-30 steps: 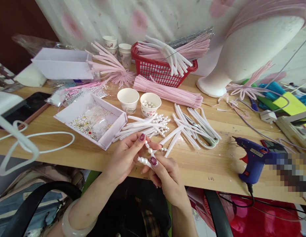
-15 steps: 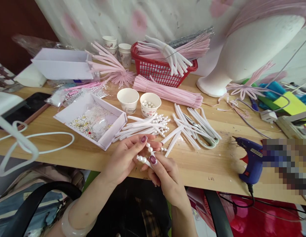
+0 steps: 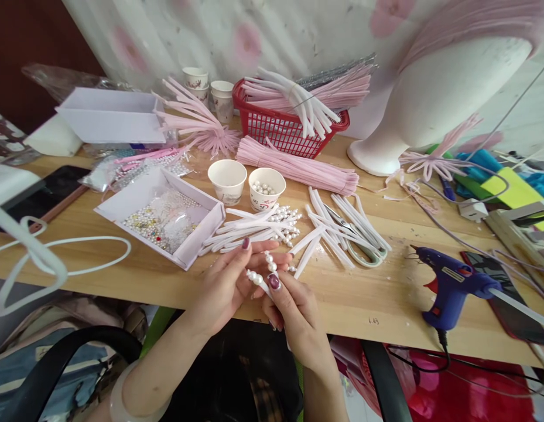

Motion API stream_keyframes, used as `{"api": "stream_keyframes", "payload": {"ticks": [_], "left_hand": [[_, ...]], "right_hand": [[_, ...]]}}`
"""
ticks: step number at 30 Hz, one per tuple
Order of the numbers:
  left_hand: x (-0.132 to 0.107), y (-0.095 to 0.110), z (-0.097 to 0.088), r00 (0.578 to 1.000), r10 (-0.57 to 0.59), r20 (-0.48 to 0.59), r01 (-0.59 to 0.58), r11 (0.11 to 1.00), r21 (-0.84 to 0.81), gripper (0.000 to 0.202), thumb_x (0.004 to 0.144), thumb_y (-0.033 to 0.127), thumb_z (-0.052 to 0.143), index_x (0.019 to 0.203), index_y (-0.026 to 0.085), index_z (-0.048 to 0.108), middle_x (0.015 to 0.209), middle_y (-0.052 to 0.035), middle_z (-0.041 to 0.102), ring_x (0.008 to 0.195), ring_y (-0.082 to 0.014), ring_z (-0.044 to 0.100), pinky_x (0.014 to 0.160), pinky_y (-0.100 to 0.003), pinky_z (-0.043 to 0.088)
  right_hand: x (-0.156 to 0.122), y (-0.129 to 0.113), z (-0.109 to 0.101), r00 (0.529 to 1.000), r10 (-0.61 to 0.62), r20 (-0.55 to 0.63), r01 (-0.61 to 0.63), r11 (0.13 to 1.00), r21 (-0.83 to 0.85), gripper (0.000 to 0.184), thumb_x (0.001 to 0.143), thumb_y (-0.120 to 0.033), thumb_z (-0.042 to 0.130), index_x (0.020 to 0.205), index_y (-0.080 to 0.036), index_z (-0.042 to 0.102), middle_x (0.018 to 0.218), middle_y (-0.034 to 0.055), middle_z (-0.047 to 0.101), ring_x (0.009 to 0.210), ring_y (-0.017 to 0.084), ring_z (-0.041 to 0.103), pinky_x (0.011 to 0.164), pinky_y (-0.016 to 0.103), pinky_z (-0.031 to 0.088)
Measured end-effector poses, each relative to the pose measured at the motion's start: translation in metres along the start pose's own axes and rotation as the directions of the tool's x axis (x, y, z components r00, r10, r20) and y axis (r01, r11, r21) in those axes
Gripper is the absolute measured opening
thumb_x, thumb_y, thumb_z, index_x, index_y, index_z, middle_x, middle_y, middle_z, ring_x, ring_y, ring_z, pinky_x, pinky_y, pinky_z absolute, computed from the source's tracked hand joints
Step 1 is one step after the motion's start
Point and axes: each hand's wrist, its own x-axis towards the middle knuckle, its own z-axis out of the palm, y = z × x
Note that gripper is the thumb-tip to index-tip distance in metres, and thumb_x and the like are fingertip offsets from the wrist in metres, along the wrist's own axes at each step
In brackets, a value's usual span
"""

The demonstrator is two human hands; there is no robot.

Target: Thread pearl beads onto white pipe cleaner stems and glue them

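My right hand (image 3: 293,305) pinches white pipe cleaners with pearl beads (image 3: 255,277) on their tips; two beaded ends stick out above the thumb. Behind and to the left of these beads, my left hand (image 3: 228,281) has its thumb raised and its fingers spread, with nothing gripped. Just beyond the hands lies a pile of white pipe cleaners (image 3: 239,230), several of them pearl-tipped. Loose white pipe cleaners (image 3: 318,228) lie to the right, partly over green-handled scissors (image 3: 370,257). A paper cup (image 3: 267,189) of pearls stands beside another paper cup (image 3: 228,183).
A white box (image 3: 204,237) of small beads is at the left. Behind are a pink pipe cleaner bundle (image 3: 298,166) and a red basket (image 3: 280,128). A blue glue gun (image 3: 450,287) and a phone (image 3: 509,305) lie right. A white foam head (image 3: 451,99) stands behind.
My left thumb has lifted off the upper beaded tip, and the left fingers have opened away. My right hand keeps its pinch. The view has shifted slightly.
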Motion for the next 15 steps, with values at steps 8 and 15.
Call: {"api": "stream_keyframes", "payload": {"ticks": [8, 15], "left_hand": [[-0.007, -0.011, 0.001, 0.998, 0.06, 0.001, -0.057, 0.95, 0.306, 0.033, 0.082, 0.037, 0.086, 0.114, 0.024, 0.083, 0.114, -0.007, 0.081, 0.091, -0.0204, 0.071, 0.087, -0.03, 0.056], [-0.004, -0.009, 0.006, 0.998, 0.05, -0.035, -0.035, 0.944, 0.329, 0.029, 0.085, 0.043, 0.082, 0.107, 0.024, 0.084, 0.108, -0.0054, 0.081, 0.094, -0.0195, 0.068, 0.089, -0.028, 0.053]], "right_hand": [[0.0, 0.004, 0.004, 0.976, -0.037, -0.217, 0.022, 0.997, -0.072, 0.033, 0.11, -0.046, 0.046, 0.107, -0.022, 0.068, 0.074, -0.0016, 0.052, 0.066, 0.015, 0.048, 0.063, 0.026, 0.045], [-0.009, 0.0, 0.005, 0.986, -0.12, -0.115, 0.087, 0.963, -0.256, 0.036, 0.11, -0.044, 0.044, 0.135, -0.031, 0.067, 0.112, 0.0081, 0.073, 0.104, 0.025, 0.068, 0.095, 0.035, 0.056]]}}
